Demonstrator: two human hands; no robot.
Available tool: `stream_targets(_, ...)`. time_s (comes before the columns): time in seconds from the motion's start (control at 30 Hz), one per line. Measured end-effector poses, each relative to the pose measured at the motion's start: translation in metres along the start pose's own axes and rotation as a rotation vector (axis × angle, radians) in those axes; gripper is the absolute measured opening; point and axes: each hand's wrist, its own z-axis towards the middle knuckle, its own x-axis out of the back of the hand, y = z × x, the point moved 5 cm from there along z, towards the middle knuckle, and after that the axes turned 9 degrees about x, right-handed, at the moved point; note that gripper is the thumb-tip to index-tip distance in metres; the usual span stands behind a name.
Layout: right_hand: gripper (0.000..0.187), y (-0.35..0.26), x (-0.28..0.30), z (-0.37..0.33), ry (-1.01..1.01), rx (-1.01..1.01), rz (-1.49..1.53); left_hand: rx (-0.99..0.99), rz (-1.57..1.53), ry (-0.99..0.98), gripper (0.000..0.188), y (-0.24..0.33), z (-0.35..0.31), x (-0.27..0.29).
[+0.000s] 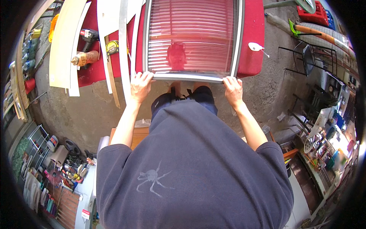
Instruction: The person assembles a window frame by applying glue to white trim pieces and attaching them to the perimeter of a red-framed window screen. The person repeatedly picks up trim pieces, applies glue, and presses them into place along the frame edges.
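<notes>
A glass panel in a grey-and-white frame [192, 76] lies over the red-covered table [251, 38] in front of me. Its clear pane [198, 45] reflects pale stripes. My left hand [140, 87] grips the near left corner of the frame, fingers curled over the edge. At the near right corner my right hand [233, 91] holds the same frame, its fingers bent over the top. The undersides of both grips are hidden. Just left of the panel, a long pale strip [124, 49] runs close to my left hand.
Left on the table lie a yellow tape measure [112, 47], a cordless drill [89, 35], a brown wooden piece [84, 58] and a pale board [63, 45] overhanging the edge. A small white object [255, 46] rests at right. A black metal chair [308, 59] stands farther right.
</notes>
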Motion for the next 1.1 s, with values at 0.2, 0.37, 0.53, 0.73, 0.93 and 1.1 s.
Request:
stream_targets(0.2, 0.015, -0.040, 0.007, 0.036, 0.041, 0.040, 0.061, 0.016, -0.099, 0.031, 0.028, -0.003, -0.002, -0.002)
stream_targets(0.37, 0.016, -0.134, -0.016, 0.111, 0.073, 0.148, 0.285, 0.039, -0.126, 0.010, 0.032, -0.001, 0.000, 0.000)
stream_targets(0.53, 0.019, -0.203, -0.034, 0.163, 0.090, 0.154, 0.385, 0.049, -0.167, 0.006, 0.035, -0.003, -0.001, -0.004)
stream_targets(0.73, 0.017, -0.186, -0.029, 0.155, 0.143, 0.153, 0.378, 0.022, -0.101, -0.001, 0.031, 0.000, 0.003, 0.003)
stream_targets(0.93, 0.022, -0.061, -0.015, 0.047, 0.078, 0.002, 0.070, 0.026, -0.106, 0.029, 0.028, 0.000, 0.001, 0.002)
stream_targets(1.1, 0.031, 0.000, -0.003, -0.006, -0.029, -0.043, -0.040, 0.022, -0.121, 0.000, 0.028, -0.001, 0.004, 0.004)
